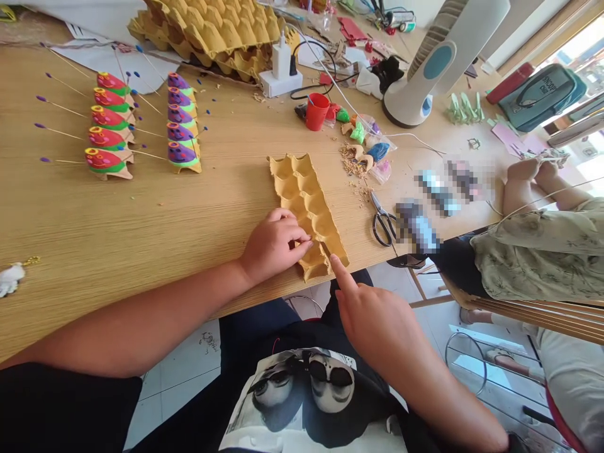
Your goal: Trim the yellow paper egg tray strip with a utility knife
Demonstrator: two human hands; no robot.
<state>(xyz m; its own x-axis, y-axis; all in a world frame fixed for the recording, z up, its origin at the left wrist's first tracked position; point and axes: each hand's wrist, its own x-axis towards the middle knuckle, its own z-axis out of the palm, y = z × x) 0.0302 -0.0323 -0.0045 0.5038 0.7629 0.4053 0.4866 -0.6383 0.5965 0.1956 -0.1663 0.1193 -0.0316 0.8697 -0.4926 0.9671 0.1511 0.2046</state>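
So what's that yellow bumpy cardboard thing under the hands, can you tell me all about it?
The yellow moulded-cardboard egg tray strip is a long piece with two rows of cups, looking like rough paper pulp. It lies flat on the light wooden table, its near end at the table edge. The left hand rests on its near left side, and the right hand points a forefinger at its near corner.

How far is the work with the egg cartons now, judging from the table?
Done: two rows of painted carton figures with sticks stand at the far left. In hand: the left hand presses a yellow carton strip, uncut and unpainted, and the right hand points a fingertip at its near end. The scissors lie untouched beside it. Left: a stack of whole cartons waits at the back.
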